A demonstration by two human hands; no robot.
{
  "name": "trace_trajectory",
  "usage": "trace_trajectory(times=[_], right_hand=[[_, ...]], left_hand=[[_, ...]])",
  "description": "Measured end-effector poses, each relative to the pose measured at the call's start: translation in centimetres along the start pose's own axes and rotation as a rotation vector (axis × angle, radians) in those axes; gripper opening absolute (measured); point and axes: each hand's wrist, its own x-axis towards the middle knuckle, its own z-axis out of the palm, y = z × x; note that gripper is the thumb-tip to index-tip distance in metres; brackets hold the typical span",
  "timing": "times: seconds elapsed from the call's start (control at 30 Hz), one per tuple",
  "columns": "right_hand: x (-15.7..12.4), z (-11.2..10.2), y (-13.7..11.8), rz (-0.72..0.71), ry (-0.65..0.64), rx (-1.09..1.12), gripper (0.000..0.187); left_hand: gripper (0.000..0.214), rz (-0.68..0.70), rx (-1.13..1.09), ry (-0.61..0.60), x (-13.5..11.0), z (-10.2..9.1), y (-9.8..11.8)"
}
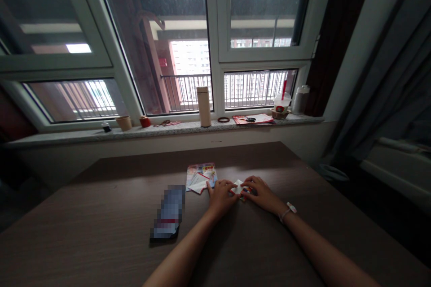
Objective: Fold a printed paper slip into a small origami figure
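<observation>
1. Fingers: the fingers of the left hand [220, 197] lie close together, with the thumb set apart towards the pile of paper. The fingers of the right hand [262, 195] are also close together and curve down. The fingertips of both hands meet on the paper, seeming to press it rather than pinch it, but they are too small here to be sure.
2. Paper: the folded paper [239, 189], white with a colored print, sits between the two hands on the table. It already has folds, but its final shape is hidden by the fingers.
3. Nearby: just left of the left hand, a stack of printed flyers [201, 177] lies on the table with a partly folded sheet [198, 183] on top, so more paper lies unused. A pixelated flat object [167, 211] lies further left. A bracelet [288, 212] circles the right wrist.
4. Further out: the brown wooden table [101, 215] runs up to the windowsill [168, 131]. On the sill are a tall flask [204, 106], a small cup [123, 123], red booklets [252, 119], and a plastic cup with a red straw [282, 103].
</observation>
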Motion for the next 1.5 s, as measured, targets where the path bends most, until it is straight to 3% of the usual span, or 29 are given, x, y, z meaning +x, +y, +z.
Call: trace_trajectory(times=[0.4, 0.97, 1.5], right_hand=[[0.1, 0.3, 0.4, 0.001, 0.01, 0.008, 0.034], [0.5, 0.7, 1.0, 0.017, 0.018, -0.122, 0.034], [1.5, 1.2, 2.3, 0.159, 0.155, 0.148, 0.023]], left_hand=[[0.04, -0.071, 0.08, 0.053, 0.1, 0.3, -0.1], [0.018, -0.141, 0.018, 0.039, 0.3, -0.2, 0.2], [0.009, -0.174, -0.147, 0.175, 1.0, 0.5, 0.2]])
